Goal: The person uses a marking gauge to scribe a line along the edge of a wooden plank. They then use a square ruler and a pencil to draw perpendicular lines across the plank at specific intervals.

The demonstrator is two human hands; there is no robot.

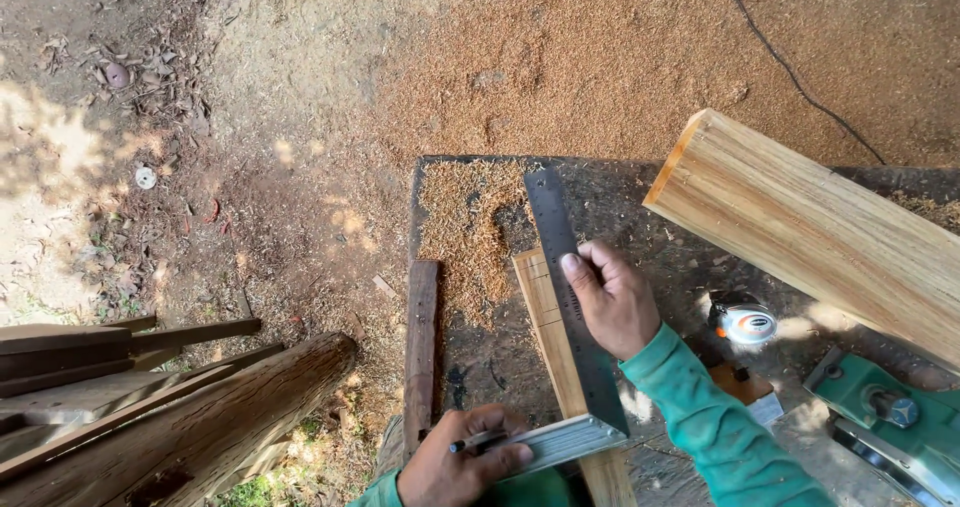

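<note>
Head view. Try square [572, 337] lies along narrow wood strip [560, 367] on surface [650, 227].

Right hand [615, 302], at centre, presses steel blade flat, thumb toward 12 o'clock: grip clamped down on try square, likely to stop slipping.

Left hand [460, 467], at 6 o'clock, closed on square's stock and dark pen [475, 442], seating stock against strip edge.

Sawdust pile [470, 227] at 11 o'clock. Large plank [820, 232] at 2 o'clock, tape measure [745, 322] at 3 o'clock, green power planer [890, 422] at 4 o'clock.
</note>
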